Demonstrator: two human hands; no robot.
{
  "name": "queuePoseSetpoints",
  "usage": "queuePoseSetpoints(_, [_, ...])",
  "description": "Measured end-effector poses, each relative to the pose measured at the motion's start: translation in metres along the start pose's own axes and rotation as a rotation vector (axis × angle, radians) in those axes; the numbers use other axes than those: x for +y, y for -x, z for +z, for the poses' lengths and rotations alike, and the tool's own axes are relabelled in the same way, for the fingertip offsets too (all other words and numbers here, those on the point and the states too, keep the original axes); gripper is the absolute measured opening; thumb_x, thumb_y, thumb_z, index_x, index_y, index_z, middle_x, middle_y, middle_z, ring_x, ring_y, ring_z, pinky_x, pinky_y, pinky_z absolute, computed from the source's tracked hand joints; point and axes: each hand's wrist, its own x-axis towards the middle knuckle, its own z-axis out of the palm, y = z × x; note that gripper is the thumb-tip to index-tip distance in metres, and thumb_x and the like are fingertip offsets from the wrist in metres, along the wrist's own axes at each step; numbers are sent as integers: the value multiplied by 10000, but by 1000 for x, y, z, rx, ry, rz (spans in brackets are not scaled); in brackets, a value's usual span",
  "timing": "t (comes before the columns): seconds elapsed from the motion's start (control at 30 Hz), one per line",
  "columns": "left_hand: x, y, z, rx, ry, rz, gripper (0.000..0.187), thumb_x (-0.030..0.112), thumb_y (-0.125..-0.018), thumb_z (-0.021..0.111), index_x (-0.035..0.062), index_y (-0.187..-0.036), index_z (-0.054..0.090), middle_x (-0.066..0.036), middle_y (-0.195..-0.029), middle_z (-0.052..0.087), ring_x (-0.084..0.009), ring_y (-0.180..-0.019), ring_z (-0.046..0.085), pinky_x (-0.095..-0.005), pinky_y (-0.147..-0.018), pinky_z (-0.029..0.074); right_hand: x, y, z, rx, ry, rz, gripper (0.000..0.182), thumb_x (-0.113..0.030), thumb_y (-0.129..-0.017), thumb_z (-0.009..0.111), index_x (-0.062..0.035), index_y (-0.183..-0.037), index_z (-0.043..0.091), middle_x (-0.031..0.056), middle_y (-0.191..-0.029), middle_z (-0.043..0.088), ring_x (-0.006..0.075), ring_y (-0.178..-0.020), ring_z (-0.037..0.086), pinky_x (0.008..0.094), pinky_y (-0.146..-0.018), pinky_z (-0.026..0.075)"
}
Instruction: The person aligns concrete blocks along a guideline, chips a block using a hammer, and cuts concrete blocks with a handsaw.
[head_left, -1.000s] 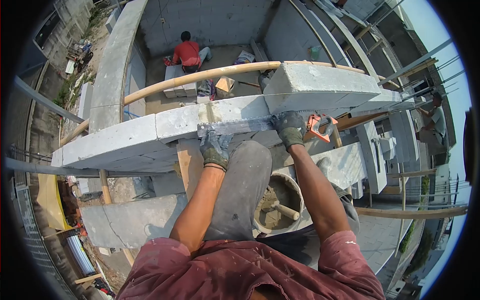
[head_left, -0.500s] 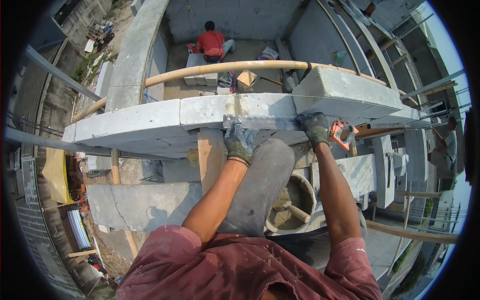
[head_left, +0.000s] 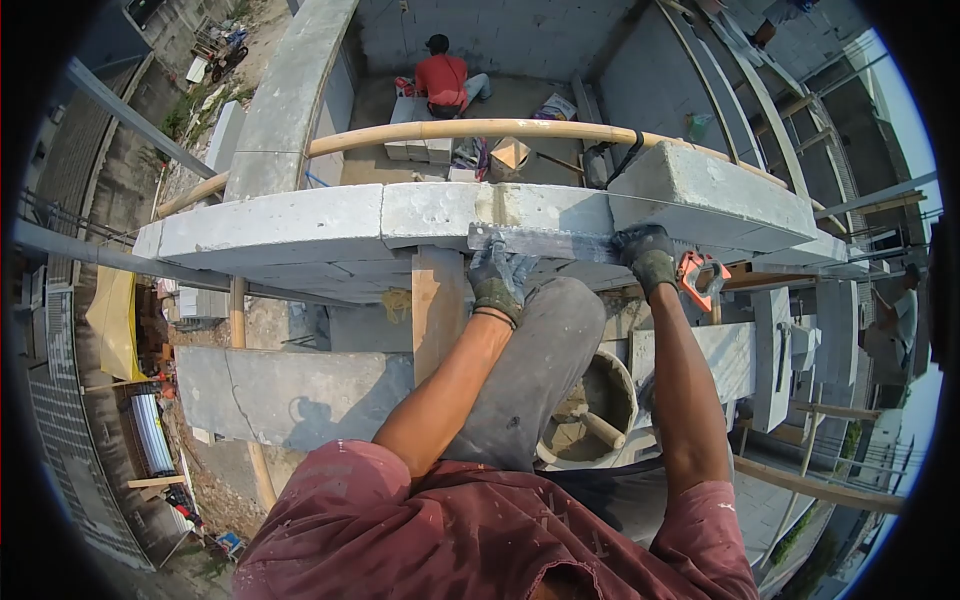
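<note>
A hand saw (head_left: 570, 243) lies lengthwise along the near side of the block wall (head_left: 290, 224), its metal blade smeared grey. My left hand (head_left: 497, 277), in a dirty dark work glove, is closed on the blade near its left end. My right hand (head_left: 645, 256), gloved too, grips the blade close to the orange handle (head_left: 703, 280), which sticks out to the right. Just beyond my right hand, a larger pale block (head_left: 715, 195) rests on top of the wall. The fingertips are partly hidden behind the blade.
A bucket (head_left: 634, 415) of grey mortar, with a handled tool in it, stands beside my knee. A bamboo pole (head_left: 430, 131) runs behind the wall. Below, a person in a red shirt (head_left: 442, 80) crouches near stacked blocks. A plank (head_left: 437, 300) is left of my left hand.
The view has shifted slightly, so the wall and saw appear a little farther right. Both hands keep their hold on the saw blade.
</note>
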Motion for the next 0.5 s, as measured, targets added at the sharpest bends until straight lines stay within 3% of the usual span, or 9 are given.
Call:
queuePoseSetpoints(0.27, [-1,-2,-4,-35,67,-12,330,128,-990,466,16,-1301,451,-230,-1201,568,-395,-1030,634,-521,-826,600,7,-5,10,-34,-118,120,345,-427,-836,618,-109,-887,743,168,-1006,690,369,-932,664,439,-808,533])
queuePoseSetpoints(0.37, [0,0,-4,-34,75,-24,328,160,-980,535,51,-1283,476,-212,-1206,557,-371,-1051,610,-509,-874,562,2,0,-5,-39,-103,82,361,-438,-838,620,-105,-903,742,176,-1019,687,372,-942,662,443,-811,532])
queuePoseSetpoints(0.47, [4,4,2,-10,67,-11,319,101,-988,451,21,-1297,451,-237,-1212,564,-402,-1035,634,-518,-814,605,-7,1,-20,-72,-109,91,356,-431,-846,606,-108,-913,742,174,-1020,688,373,-952,659,447,-814,529])
queuePoseSetpoints(0.5, [4,3,2,-4,60,-16,316,102,-989,454,22,-1294,453,-236,-1210,565,-403,-1034,634,-516,-809,607,-3,-2,-12,-89,8,61,275,-358,-853,566,-167,-951,738,107,-1023,700,323,-937,671,423,-809,529])
